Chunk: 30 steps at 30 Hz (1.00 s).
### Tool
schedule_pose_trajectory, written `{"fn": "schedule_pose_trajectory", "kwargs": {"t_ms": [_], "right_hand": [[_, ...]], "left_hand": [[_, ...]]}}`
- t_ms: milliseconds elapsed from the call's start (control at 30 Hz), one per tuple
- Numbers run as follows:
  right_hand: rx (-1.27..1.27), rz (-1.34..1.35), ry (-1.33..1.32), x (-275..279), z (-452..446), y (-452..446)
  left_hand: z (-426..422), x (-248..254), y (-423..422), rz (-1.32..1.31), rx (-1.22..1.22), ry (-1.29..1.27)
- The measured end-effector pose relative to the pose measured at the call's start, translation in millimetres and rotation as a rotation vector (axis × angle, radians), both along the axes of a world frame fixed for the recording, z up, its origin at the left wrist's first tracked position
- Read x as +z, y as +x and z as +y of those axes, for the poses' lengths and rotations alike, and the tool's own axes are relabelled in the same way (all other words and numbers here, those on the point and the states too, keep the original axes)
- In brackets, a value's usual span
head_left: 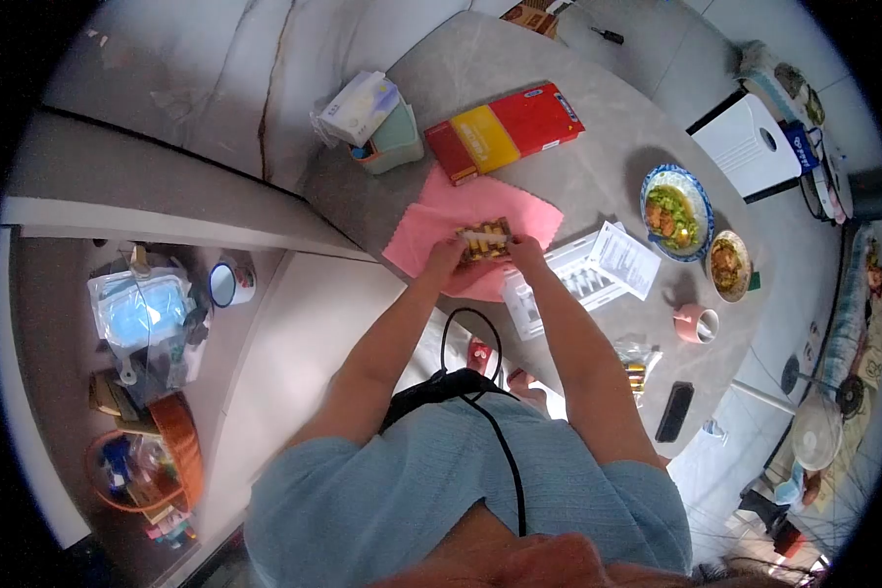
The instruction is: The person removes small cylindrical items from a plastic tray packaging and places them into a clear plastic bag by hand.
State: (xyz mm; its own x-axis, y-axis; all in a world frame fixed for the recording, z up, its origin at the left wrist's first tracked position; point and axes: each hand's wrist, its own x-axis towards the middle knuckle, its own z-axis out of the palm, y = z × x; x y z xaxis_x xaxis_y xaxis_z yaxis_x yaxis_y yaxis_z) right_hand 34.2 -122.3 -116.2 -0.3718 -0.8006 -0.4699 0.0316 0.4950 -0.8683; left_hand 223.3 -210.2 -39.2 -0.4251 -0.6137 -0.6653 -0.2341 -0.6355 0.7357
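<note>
Both my hands hold a small pack of yellow-and-dark cylinders that look like batteries (485,245), over a pink cloth (416,230) with zigzag edges. My left hand (446,259) has its fingers closed on the pack's left end. At the right end, my right hand (525,252) grips it too. A pale strip lies across the top of the pack; I cannot make out what it is. Just right of my right hand are a white molded tray (573,279) and a printed paper sheet (625,260). Beyond the cloth lies a red-and-yellow flat box (505,130).
A tissue box (360,108) rests on a green bin (397,142) at the back left. Along the right stand a blue-rimmed bowl of food (674,214), a smaller bowl (729,267), a pink mug (695,323) and a black phone (674,412). Shelves with an orange basket (188,451) are left.
</note>
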Motion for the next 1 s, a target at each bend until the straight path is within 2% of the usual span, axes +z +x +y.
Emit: {"fn": "schedule_pose_trajectory", "kwargs": {"t_ms": [33,67,100,133,200,233,267,300,333,400,433,500,533,600,633,700,800,867,933,1000], "right_hand": [[-0.001,0.000,0.001,10,-2,1],[0.026,0.058,0.120,33,-4,3],[0.055,0.115,0.239,63,-5,6],[0.056,0.113,0.241,95,-7,10],[0.132,0.540,0.375,149,-12,19],[0.136,0.538,0.374,157,-14,22],[0.165,0.663,0.348,162,-15,26],[0.193,0.789,0.320,164,-15,28],[0.196,0.787,0.320,150,-17,28],[0.229,0.968,-0.088,110,-23,26],[0.231,0.967,-0.089,109,-27,26],[0.339,1.168,-0.519,107,-36,29],[0.340,1.168,-0.521,112,-37,31],[0.579,0.996,-0.196,124,-37,34],[0.579,0.996,-0.197,125,-40,33],[0.598,0.808,-0.142,127,-48,31],[0.543,0.814,-0.195,123,-49,31],[0.513,0.784,-0.265,115,-48,26],[0.485,0.750,-0.338,109,-50,25],[0.485,0.743,-0.268,105,-52,25]], "left_hand": [[2,17,0,-0.095,-0.084,-0.167],[2,24,0,-0.191,-0.168,-0.333],[1,23,0,-0.192,-0.168,-0.332],[1,22,0,-0.208,-0.182,-0.343],[2,25,2,-0.232,-0.191,-0.351],[4,34,2,-0.147,-0.150,-0.354],[5,39,3,-0.062,-0.111,-0.356],[5,37,5,-0.065,-0.109,-0.355],[3,30,6,-0.050,-0.105,-0.328],[3,22,9,-0.037,-0.099,-0.300],[3,19,10,-0.011,-0.099,-0.328],[2,14,12,0.015,-0.098,-0.358],[2,11,13,0.034,-0.127,-0.361],[2,6,15,0.052,-0.156,-0.363],[4,12,14,0.005,-0.147,-0.421],[8,26,10,-0.042,-0.136,-0.477],[10,24,7,-0.053,-0.068,-0.526],[8,15,4,0.105,0.057,-0.319],[7,12,1,0.066,0.051,-0.320],[8,15,-3,0.028,0.042,-0.319]]}}
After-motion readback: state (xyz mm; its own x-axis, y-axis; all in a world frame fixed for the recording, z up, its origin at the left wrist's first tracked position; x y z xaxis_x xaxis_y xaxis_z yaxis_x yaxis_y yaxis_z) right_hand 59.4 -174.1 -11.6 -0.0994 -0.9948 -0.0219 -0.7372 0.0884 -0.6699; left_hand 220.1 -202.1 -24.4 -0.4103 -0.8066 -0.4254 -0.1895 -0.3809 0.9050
